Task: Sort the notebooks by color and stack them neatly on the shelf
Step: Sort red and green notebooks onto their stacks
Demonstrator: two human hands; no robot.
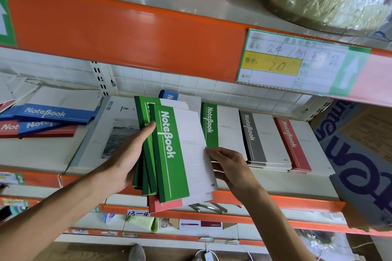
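Notebooks [169,154], a fanned bundle of thin, flat, glossy books with green spines and one red at the bottom, are held in front of the shelf [275,184]. The left hand [129,154] has its grip clamped on the bundle's left edge, thumb on the top cover. The right hand [229,167] pinches the white right edge of the top cover, fingers curled. On the shelf behind lie neat overlapping piles: green [209,125], grey [252,137], red [291,140]. Loose blue and red notebooks [48,118] lie at the left.
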